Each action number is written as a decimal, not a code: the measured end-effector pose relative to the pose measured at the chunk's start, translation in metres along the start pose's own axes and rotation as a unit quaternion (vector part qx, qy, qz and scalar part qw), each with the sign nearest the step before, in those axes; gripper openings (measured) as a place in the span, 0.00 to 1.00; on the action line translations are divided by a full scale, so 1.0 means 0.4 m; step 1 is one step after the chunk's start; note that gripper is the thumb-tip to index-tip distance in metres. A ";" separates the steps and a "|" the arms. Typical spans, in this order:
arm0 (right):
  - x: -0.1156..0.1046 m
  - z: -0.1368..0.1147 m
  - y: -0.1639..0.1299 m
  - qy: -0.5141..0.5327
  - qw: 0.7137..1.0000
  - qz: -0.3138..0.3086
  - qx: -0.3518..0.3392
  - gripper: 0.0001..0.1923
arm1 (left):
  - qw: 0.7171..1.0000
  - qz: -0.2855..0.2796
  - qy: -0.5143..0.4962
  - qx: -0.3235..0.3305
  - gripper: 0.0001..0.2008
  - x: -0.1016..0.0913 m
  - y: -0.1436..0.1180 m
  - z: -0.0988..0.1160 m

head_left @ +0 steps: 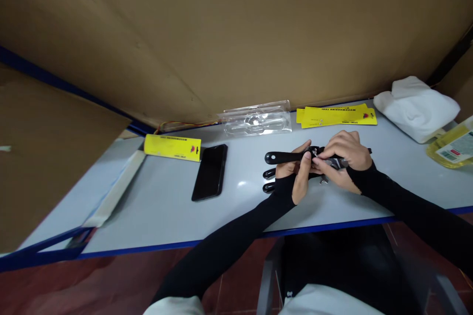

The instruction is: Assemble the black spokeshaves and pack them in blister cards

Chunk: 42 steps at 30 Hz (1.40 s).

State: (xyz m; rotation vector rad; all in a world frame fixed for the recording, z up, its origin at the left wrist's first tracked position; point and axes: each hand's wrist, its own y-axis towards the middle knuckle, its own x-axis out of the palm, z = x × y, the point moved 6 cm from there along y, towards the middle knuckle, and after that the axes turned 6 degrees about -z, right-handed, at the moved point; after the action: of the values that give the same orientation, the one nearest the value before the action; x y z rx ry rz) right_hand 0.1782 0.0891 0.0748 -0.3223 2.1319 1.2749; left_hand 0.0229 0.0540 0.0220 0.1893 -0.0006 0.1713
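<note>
Gripped black-handled tool (283,157) in curled left hand (301,177), pinched small metal piece (314,152) with right hand (344,151) inside front edge of bench (244,209); seemingly mid-adjustment, next called for steady hold.

A table (148,216) (blue-edged) carries cards (336,116) and a phone (209,173).

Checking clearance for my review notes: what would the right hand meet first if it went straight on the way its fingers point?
Most likely the black-handled tool held in the left hand, right beside the right hand; the left thumb seems just beyond, though depth is unclear.
</note>
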 end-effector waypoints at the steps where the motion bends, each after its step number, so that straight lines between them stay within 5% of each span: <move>1: 0.003 -0.003 0.000 0.026 1.000 -0.007 0.002 0.04 | 1.000 0.004 0.009 0.005 0.29 -0.002 -0.002 0.005; 5: -0.003 -0.028 0.009 0.082 0.996 -0.028 -0.010 0.03 | 1.000 0.006 0.024 0.006 0.29 -0.002 -0.006 0.010; 13: -0.037 -0.008 0.021 0.011 0.998 0.015 -0.053 0.15 | 0.997 -0.019 -0.058 -0.043 0.34 0.018 -0.001 -0.004; 25: -0.024 -0.022 0.014 -0.054 0.989 0.026 -0.138 0.08 | 0.998 -0.028 -0.032 -0.035 0.32 0.014 -0.003 0.000; 33: -0.013 -0.025 0.005 -0.058 0.992 -0.013 -0.115 0.01 | 1.000 0.005 -0.009 0.011 0.28 0.009 -0.013 0.007; 42: -0.007 -0.048 -0.009 0.026 0.993 -0.025 -0.114 0.18 | 1.000 0.025 -0.012 -0.002 0.30 -0.006 0.003 0.018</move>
State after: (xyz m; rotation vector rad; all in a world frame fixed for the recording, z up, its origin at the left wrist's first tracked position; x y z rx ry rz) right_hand 0.1747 0.0704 0.0807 -0.5055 2.0095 1.4990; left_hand 0.0204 0.0535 0.0293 0.1872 -0.0299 0.2191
